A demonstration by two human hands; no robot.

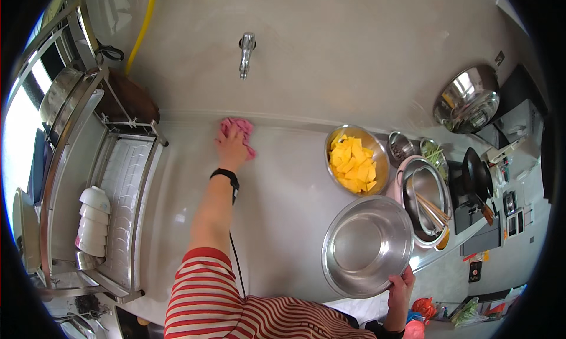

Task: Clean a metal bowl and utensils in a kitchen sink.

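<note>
My left hand [232, 151] presses on a crumpled pink cloth [241, 126] against the grey counter, close to the foot of the wall and below a chrome faucet [246, 55]. At the lower right, my right hand [401, 283] grips the rim of a wide stainless steel basin [358, 246], which looks empty and is tilted. Just beyond that basin stands a steel bowl [381, 175] of cut yellow-orange pieces [352, 162]. Part of my right hand's fingers is hidden by the rim.
A metal dish rack [148, 197] with stacked white bowls [93, 224] lines the left side. On the right are nested basins [400, 184] with chopsticks [431, 210], small bowls, one holding green strips [435, 157], a black wok [476, 171] and a large steel bowl [468, 100] leaning on the wall.
</note>
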